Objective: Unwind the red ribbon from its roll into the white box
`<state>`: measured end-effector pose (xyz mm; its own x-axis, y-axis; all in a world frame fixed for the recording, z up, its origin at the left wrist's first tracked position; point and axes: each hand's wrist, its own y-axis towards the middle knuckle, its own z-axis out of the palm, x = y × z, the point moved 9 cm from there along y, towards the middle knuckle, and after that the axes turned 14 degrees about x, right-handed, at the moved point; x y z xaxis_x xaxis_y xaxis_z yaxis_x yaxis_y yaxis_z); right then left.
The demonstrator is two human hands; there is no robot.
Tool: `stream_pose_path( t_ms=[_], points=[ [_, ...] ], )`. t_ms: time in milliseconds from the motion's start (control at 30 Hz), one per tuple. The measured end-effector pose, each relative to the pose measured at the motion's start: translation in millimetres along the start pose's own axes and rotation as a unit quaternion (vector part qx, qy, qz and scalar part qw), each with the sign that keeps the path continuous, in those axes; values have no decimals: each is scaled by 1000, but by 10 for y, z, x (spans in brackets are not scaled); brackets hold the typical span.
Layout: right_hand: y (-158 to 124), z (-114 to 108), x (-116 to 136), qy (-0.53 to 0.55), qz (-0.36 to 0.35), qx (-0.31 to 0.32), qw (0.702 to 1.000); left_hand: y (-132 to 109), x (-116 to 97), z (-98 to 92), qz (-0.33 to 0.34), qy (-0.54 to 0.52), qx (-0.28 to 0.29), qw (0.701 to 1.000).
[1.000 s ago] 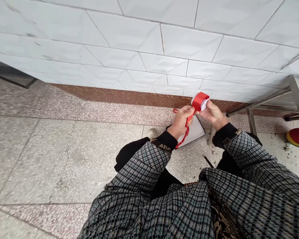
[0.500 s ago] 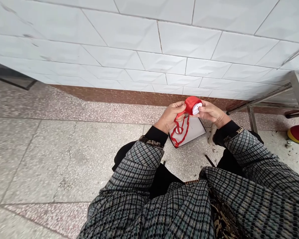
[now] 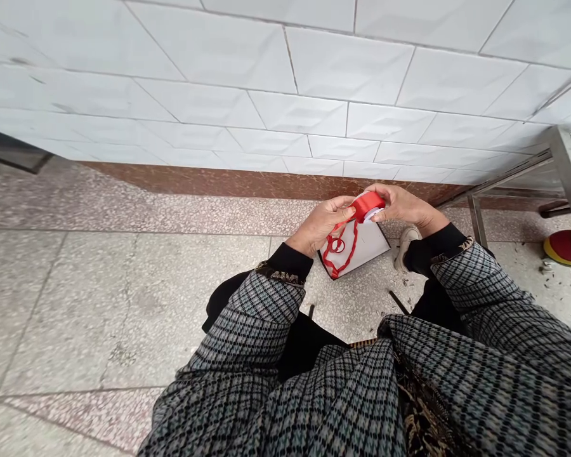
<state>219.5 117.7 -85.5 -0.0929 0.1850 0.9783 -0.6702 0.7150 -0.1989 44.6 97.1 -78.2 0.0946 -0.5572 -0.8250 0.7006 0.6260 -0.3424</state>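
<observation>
Between my hands is a spool of red ribbon (image 3: 367,204) with white ends. My right hand (image 3: 398,206) grips the spool, fingers over its far end and thumb at the near white end. My left hand (image 3: 326,222) is closed, thumb and fingers pinching the red ribbon at the spool's left side. Below them lies a shallow white box or board (image 3: 368,249) with a dark edge. A twisted length of red ribbon (image 3: 351,257) forms a loop over it, and a small ring-shaped coil (image 3: 337,245) shows inside the loop.
A white tiled wall (image 3: 299,114) with a brown skirting rises in front. At right stand a metal-legged table (image 3: 476,219) and a red, yellow and green ball (image 3: 565,247). Small debris lies on the speckled floor near my shoe (image 3: 406,246).
My right hand has shifted its grip, with its fingers now over the top of the spool, and the spool has tilted. The left hand still pinches the ribbon. The view has shifted slightly.
</observation>
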Motion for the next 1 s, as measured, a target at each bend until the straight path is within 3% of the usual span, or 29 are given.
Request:
stream_pose_path(
  t_ms=[133, 300, 533, 733, 1000],
  points=[
    [-56, -198, -78, -91, 49, -47, 994, -63, -88, -133, -17, 52, -81, 995],
    [-53, -270, -159, -158, 85, -59, 982, -60, -89, -90, -44, 70, -48, 995],
    [-50, -89, -86, 42, 31, -4, 999, -50, -103, -70, -19, 27, -11, 999],
    [-3, -78, -172, 70, 26, 6, 997, -55, -132, -41, -3, -48, -38, 998],
    [32, -76, -193, 127, -13, -4, 992, -40, -106, -40, -16, -58, -33, 998]
  ],
)
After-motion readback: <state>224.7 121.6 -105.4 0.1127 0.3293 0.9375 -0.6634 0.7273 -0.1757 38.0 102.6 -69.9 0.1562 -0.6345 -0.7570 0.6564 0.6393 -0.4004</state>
